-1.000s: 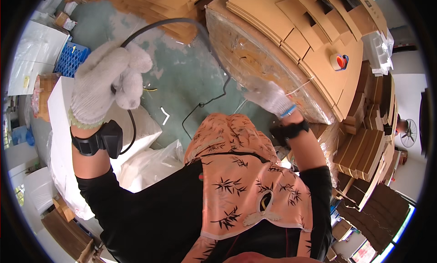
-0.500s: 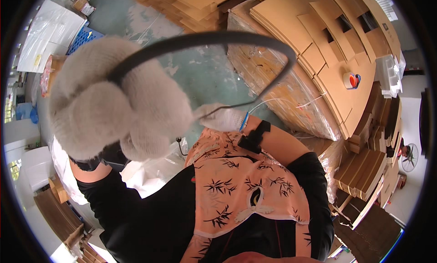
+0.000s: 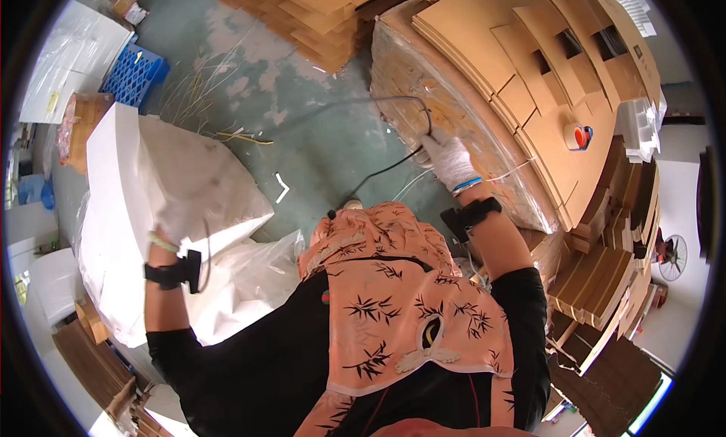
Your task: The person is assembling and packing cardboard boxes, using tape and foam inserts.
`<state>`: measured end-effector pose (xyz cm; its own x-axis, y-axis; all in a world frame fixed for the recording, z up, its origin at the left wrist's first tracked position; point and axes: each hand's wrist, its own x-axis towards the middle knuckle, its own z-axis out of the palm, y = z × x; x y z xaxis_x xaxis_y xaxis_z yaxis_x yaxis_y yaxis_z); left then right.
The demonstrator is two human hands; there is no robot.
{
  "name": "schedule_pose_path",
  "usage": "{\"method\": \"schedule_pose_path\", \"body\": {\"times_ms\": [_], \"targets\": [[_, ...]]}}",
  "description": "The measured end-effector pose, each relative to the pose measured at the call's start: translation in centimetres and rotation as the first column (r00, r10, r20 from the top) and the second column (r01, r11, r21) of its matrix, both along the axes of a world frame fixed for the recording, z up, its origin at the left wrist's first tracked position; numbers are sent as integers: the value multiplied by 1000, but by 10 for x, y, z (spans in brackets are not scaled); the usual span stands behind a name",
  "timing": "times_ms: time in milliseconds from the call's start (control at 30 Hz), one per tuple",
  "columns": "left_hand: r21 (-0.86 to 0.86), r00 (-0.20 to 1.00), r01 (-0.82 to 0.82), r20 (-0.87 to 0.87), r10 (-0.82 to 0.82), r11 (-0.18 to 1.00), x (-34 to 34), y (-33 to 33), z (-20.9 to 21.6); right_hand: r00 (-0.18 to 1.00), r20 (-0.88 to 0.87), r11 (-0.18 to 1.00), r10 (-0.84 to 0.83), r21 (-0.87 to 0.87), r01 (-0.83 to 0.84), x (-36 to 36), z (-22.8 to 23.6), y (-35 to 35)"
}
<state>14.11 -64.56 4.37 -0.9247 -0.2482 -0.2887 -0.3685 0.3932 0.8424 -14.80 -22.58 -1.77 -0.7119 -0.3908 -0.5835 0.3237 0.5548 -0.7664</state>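
Note:
My right hand, in a whitish knit glove with a blue band at the wrist, is closed around a black cable beside the wrapped pallet stack. One stretch of the cable drops from this hand to a small black end piece by my apron. Another stretch loops up and leftward, fading into blur. My left hand, also gloved, is over the white wrapped block. Motion smears its fingers, and whether the cable reaches them is unclear. A thin blurred loop hangs by its wrist strap.
Flat cardboard lies stacked at the right, with a tape roll on top. More cardboard stands at the far side. A blue plastic crate is at the far left. Loose straps lie on the green floor.
My left hand has dropped away from close before the camera to above the white block. My right hand has moved right and farther out with the cable. The cable loop now hangs lower.

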Motion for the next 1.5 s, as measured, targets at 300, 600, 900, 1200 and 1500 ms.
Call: {"method": "schedule_pose_path", "body": {"times_ms": [300, 600, 900, 1200, 1500], "targets": [[-209, 964, 235, 173, -201, 949, -55, 98, -48, 706, -616, 937, 349, 232, -260, 2, 61, 3], [-524, 594, 52, -668, -448, 850, -214, 145, 49, 208, -718, 702, 664, 504, -503, 9, 88, -6], [428, 858, 505, -346, -380, 749, -175, 221, -52, 834, -535, 973, 137, -85, -215, 19, 98, 19], [339, 559, 801, -126, -820, 494, -122, 261, -88, 965, -230, 933, 123, -305, -192, 25, 106, 14], [714, 807, 308, 155, -570, 629, -100, 261, -99, 558, -105, 567, 823, 205, -798, 56, -10, 62]]}}
